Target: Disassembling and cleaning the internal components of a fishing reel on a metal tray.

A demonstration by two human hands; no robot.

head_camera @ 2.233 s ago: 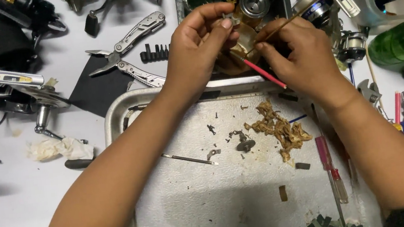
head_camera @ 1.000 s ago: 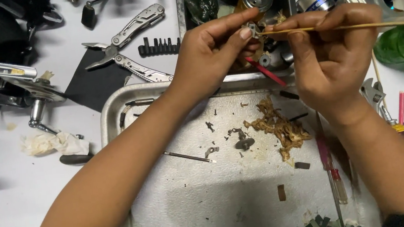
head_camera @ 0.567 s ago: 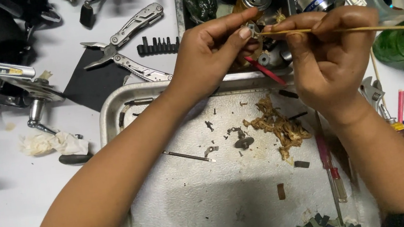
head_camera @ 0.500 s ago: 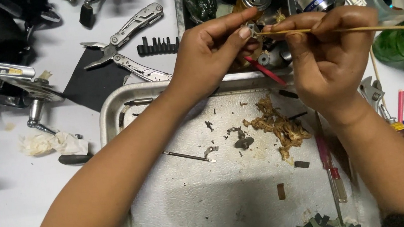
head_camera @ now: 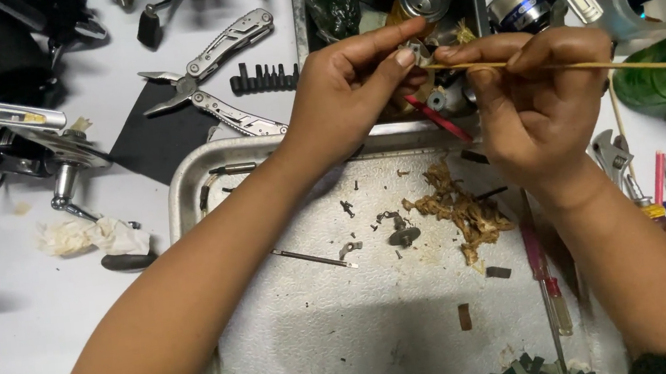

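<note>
Change since half a second ago: almost none; both hands keep their places above the tray's far rim, the stick stays level.

Tray point(head_camera: 301, 355): metal, large, dented floor, lies under both forearms. Holds brown debris point(head_camera: 463, 210), a thin pin point(head_camera: 313, 258), a small gear point(head_camera: 404, 236) and scattered screws.

Left hand point(head_camera: 344, 95): raised over the far rim, fingers curled, thumb and forefinger pinching a small metal part point(head_camera: 419, 50).

Right hand point(head_camera: 539, 103): just beside the left, fingers closed on a thin yellow stick point(head_camera: 650, 64), whose tip meets the part; shaft runs out to the right.

Multi-tool point(head_camera: 210, 80): open, on the table left of the hands.

Red screwdriver point(head_camera: 548, 284): along the tray's right side.
</note>
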